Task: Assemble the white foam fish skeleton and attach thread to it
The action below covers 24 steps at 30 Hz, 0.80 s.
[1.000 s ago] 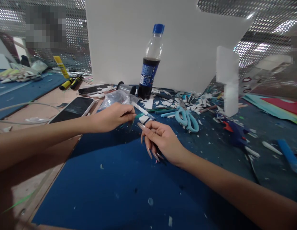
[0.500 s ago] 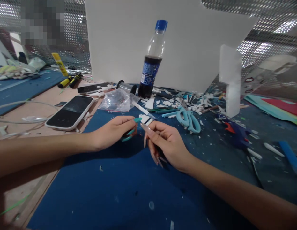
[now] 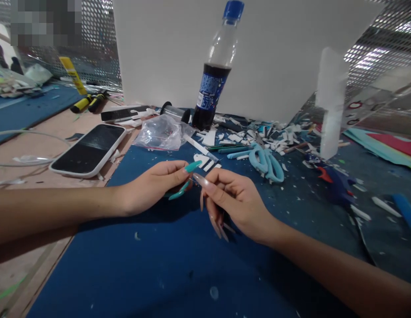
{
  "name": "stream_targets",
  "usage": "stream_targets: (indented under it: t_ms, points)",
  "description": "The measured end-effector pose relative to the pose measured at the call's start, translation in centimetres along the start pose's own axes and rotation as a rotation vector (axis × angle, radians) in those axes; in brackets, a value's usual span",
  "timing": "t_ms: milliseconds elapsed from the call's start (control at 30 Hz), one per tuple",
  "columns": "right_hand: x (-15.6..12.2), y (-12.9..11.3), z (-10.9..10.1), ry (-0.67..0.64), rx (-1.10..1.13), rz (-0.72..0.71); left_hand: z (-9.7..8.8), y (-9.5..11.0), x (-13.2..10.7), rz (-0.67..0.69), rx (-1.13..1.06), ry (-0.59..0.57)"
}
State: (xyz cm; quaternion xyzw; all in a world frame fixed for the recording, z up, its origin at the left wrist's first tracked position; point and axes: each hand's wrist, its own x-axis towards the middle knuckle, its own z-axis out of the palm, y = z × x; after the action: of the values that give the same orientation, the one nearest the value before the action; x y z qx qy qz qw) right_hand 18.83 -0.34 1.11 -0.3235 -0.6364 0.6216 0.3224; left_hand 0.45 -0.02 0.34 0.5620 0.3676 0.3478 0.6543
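Long teal nails show on my left hand (image 3: 162, 181), whose thumb and fingers are closed in a pinch above the blue mat (image 3: 152, 260). Facing it, my right hand (image 3: 231, 198) pinches with thumb and forefinger, its other long-nailed fingers curled below. The fingertips of both hands almost meet. Whatever is between them is too small or thin to make out. Just behind the fingertips lie small white pieces (image 3: 202, 160) and a white pen-like stick (image 3: 200, 147). Light-blue-handled scissors (image 3: 265, 162) rest to the right of them.
A cola bottle (image 3: 213, 75) stands at the back before a white board (image 3: 165, 48). A phone (image 3: 89, 150) lies left, near a clear plastic bag (image 3: 160, 134). White scraps (image 3: 274, 132) litter the back right. A dark blue glue gun (image 3: 337, 185) with a cord lies right.
The view has tilted down and shifted slightly. My hands stay pinched close together, with the left thumb and its teal nail turned a little more toward the right hand.
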Motion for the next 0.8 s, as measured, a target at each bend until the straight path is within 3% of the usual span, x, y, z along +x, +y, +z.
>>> stream_targets:
  t_ms: [800]
  points:
    - [0.00, -0.01, -0.01, -0.010, -0.013, -0.002, -0.07, 0.06, -0.08, -0.001, 0.098, 0.008]
